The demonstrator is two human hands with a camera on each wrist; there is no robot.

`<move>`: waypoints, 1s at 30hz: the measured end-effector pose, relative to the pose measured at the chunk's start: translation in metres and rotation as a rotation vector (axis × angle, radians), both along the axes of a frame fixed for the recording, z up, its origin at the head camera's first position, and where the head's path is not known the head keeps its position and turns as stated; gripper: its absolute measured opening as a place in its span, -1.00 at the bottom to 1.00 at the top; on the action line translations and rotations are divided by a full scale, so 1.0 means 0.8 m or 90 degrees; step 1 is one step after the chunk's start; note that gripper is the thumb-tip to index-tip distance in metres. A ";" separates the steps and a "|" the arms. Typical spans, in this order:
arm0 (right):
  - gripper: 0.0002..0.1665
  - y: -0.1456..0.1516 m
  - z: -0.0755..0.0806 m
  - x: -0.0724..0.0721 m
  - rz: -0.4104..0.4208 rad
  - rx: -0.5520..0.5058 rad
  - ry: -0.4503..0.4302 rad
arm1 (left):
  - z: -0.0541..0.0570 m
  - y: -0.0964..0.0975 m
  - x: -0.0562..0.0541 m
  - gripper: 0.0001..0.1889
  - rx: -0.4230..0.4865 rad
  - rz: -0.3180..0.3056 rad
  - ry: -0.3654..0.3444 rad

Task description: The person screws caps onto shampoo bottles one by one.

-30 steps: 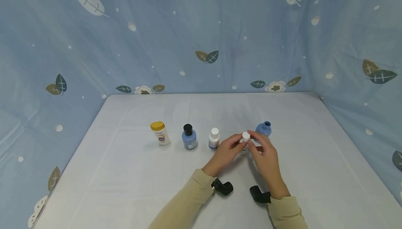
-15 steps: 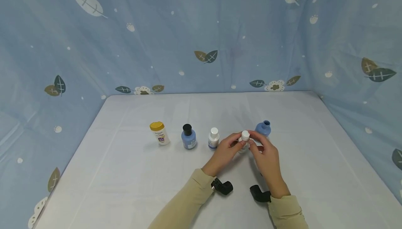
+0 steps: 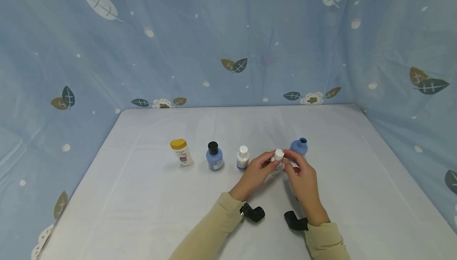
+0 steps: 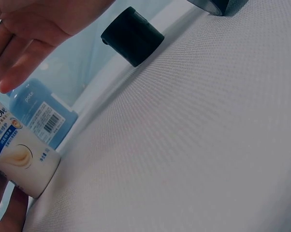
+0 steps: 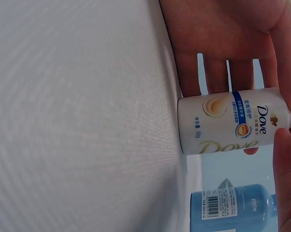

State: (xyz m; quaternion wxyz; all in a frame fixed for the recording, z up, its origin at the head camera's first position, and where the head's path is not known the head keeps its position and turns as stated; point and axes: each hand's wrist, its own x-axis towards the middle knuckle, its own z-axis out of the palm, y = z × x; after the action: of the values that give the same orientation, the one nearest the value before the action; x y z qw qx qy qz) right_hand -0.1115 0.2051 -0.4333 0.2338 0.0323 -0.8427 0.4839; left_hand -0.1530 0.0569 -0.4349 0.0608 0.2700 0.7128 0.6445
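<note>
A small white Dove bottle (image 5: 227, 121) stands upright on the table between my hands, its white cap (image 3: 279, 154) on top. My left hand (image 3: 254, 173) grips the bottle's body, the thumb near its shoulder. At the cap and neck, the thumb and fingers of my right hand (image 3: 303, 178) pinch from the right side; the cap lies outside both wrist views. Just behind the right hand is a blue bottle (image 3: 299, 146) with an uncovered mouth. A loose black cap (image 4: 132, 36) lies on the table near the right hand, mostly hidden by it in the head view.
Left of the hands stand another white bottle (image 3: 242, 158), a blue bottle with a black cap (image 3: 215, 159) and a white bottle with a yellow lid (image 3: 181, 152). A white cloth covers the table (image 3: 143, 204). Blue patterned curtains (image 3: 200, 34) enclose its back and sides.
The fingers of my right hand have shifted slightly about the cap, the index finger now a little further from it. Bottles and arms stay nearly where they were.
</note>
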 end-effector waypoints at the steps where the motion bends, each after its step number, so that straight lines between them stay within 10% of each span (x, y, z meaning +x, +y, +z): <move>1: -0.66 0.000 0.000 0.000 0.001 0.001 0.000 | 0.000 0.000 0.000 -0.62 0.002 -0.002 -0.002; 12: -0.64 0.005 -0.013 -0.004 0.000 0.005 0.007 | 0.003 0.000 0.001 -0.61 0.007 -0.009 -0.014; 30: -0.68 -0.015 0.037 0.014 -0.003 -0.012 -0.031 | -0.001 0.000 -0.001 -0.63 0.017 -0.016 -0.026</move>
State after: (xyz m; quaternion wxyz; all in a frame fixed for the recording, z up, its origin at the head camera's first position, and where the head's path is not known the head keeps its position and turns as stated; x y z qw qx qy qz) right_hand -0.1000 0.1934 -0.4037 0.2146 0.0161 -0.8437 0.4917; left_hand -0.1540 0.0566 -0.4354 0.0794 0.2667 0.6991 0.6586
